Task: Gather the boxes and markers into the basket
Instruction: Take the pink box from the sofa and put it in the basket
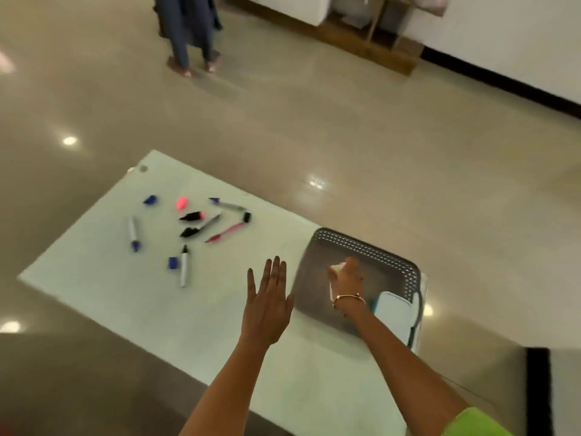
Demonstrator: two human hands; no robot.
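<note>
A grey perforated basket (371, 247) sits at the right end of a white table (103, 284). My right hand (347, 278) is inside the basket, shut on a small white box (333, 270). A pale blue box (394, 313) lies in the basket's near right corner. My left hand (268, 297) hovers flat and open over the table, just left of the basket. Several markers lie scattered on the table's left half: a grey one with a black cap (184, 267), a blue-capped one (133, 232), a pink one (228, 231), plus loose blue caps (173, 262).
The table stands on a glossy beige floor. A person's legs (188, 36) are at the far top of the view. A wooden shelf unit (377, 36) stands against the far wall. A dark object (539, 391) is at the lower right.
</note>
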